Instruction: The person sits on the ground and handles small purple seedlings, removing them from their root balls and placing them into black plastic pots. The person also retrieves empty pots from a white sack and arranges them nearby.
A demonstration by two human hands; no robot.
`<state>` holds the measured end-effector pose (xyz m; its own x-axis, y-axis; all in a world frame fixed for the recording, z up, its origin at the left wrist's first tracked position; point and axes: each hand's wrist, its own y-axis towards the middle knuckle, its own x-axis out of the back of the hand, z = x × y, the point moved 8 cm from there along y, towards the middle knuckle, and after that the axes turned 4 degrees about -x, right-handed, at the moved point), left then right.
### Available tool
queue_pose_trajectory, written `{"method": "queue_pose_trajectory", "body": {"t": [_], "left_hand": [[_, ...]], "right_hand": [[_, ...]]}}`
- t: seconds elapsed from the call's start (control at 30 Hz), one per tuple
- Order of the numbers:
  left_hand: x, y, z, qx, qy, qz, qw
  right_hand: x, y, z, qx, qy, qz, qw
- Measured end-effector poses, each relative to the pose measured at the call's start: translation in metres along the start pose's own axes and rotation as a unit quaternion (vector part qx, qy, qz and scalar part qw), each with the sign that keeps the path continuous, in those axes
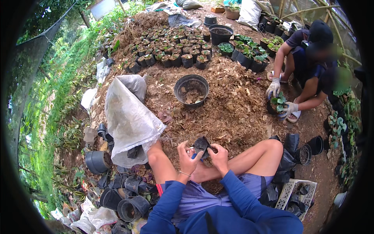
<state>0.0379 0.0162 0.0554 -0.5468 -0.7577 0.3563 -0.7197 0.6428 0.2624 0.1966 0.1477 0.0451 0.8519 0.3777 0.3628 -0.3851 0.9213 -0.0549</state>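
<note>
Between my crossed legs and the heap of brown leaf litter (228, 117), a small black plastic grow bag (201, 146) is held up. My right hand (219, 156) pinches its right edge between thumb and fingers. Beside its left side is my left hand (188, 158), fingers spread and thumb bent towards the bag; whether it touches the bag is hard to tell. A small blue thing shows near the left thumb, partly hidden. Beyond the hands, a round black plastic pot (191, 90) with dry leaves inside stands on the litter. A white woven sack (128, 117) lies to its left.
At the right a co-worker (309, 58) in gloves crouches, holding a potted plant (279, 102). Several bagged seedlings (175, 48) stand at the back. Empty black pots (133, 207) and bags lie at lower left. A white plastic crate (309, 190) with black bags sits at lower right.
</note>
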Motion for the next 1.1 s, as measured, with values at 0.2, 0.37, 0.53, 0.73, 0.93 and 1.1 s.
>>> {"method": "queue_pose_trajectory", "body": {"t": [0.2, 0.37, 0.53, 0.73, 0.93, 1.1], "left_hand": [[-0.007, 0.003, 0.02, 0.07, -0.03, 0.014, 0.997], [-0.007, -0.001, 0.028, 0.034, -0.067, 0.028, 0.997], [-0.02, 0.001, 0.042, 0.102, -0.197, 0.072, 0.972], [-0.022, 0.0, 0.056, 0.139, -0.279, 0.086, 0.946], [0.013, 0.009, 0.018, -0.105, -0.047, -0.02, 0.993], [0.0, 0.005, 0.007, -0.112, 0.05, 0.04, 0.992]], "right_hand": [[-0.018, -0.009, 0.027, 0.158, -0.03, 0.071, 0.984], [-0.019, -0.005, 0.024, 0.099, -0.025, 0.094, 0.99], [-0.039, -0.012, 0.023, 0.08, -0.004, 0.187, 0.979], [-0.037, -0.008, 0.007, 0.002, 0.08, 0.154, 0.985], [0.016, 0.016, 0.016, 0.032, 0.007, -0.069, 0.997], [0.012, 0.01, 0.046, 0.113, -0.048, -0.02, 0.992]]}}
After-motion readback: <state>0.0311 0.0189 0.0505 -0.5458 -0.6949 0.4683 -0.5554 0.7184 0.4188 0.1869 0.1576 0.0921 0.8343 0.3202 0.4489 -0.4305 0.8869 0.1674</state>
